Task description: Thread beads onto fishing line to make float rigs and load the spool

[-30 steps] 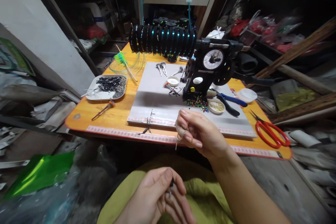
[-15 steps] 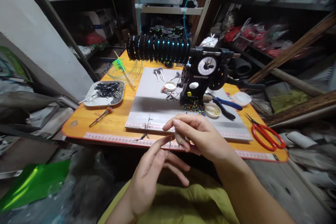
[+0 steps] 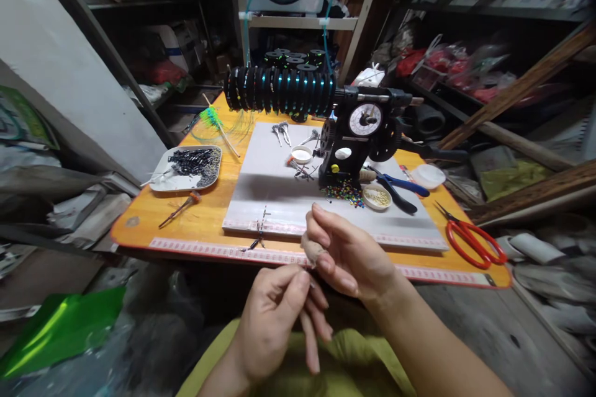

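1. Left hand (image 3: 272, 319): thumb pressed to forefinger, pinching small piece (image 3: 312, 286), mostly hidden; remaining fingers loosely extended.
2. Right hand (image 3: 356, 257): fingers half curled, just beside left fingertips; beige wrap (image 3: 313, 250) around one finger. Cannot tell whether grasping anything.
3. Small piece: held clear of table (image 3: 139, 214), just in front of near edge, around its middle.
4. Dark beaded strand (image 3: 257, 239): lying across near edge of white board (image 3: 279, 195), toward its left corner, reaching onto printed measuring strip (image 3: 223, 252).
5. Near right corner of table: red-handled scissors (image 3: 472, 239), points toward far edge.
6. Left edge of table: white tray (image 3: 161, 181) with dark pieces and beads.
7. Toward board's right edge: black stand (image 3: 351, 158), loose coloured beads (image 3: 345, 192) at base.
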`<state>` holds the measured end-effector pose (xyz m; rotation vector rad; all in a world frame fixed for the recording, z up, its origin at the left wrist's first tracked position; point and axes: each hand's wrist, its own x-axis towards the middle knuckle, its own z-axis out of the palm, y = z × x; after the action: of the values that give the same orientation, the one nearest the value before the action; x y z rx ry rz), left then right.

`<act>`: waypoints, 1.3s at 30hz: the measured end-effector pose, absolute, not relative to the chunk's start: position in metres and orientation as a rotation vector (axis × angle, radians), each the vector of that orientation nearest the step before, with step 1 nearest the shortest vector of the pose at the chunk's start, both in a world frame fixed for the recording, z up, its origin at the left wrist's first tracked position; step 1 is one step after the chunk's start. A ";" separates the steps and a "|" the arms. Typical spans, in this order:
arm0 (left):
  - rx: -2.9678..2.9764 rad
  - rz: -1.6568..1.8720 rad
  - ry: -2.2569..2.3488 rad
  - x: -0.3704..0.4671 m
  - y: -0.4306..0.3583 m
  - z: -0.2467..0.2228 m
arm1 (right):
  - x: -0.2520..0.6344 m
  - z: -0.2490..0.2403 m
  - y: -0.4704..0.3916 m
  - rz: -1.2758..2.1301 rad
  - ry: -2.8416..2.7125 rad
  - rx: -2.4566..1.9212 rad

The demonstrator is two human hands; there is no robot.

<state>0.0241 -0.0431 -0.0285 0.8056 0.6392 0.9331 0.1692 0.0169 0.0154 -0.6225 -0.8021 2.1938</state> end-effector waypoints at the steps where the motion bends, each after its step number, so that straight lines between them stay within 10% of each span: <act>1: 0.755 0.945 0.610 0.026 -0.046 -0.030 | 0.167 0.014 0.016 2.198 -0.774 -0.621; 39: 0.309 0.874 0.474 0.024 -0.096 -0.079 | 0.170 0.012 0.018 2.027 -0.691 -0.712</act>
<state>0.0239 -0.0961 -0.0793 0.3089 0.4744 0.8741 0.1704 0.0180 0.0118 -0.7119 -0.6910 2.0272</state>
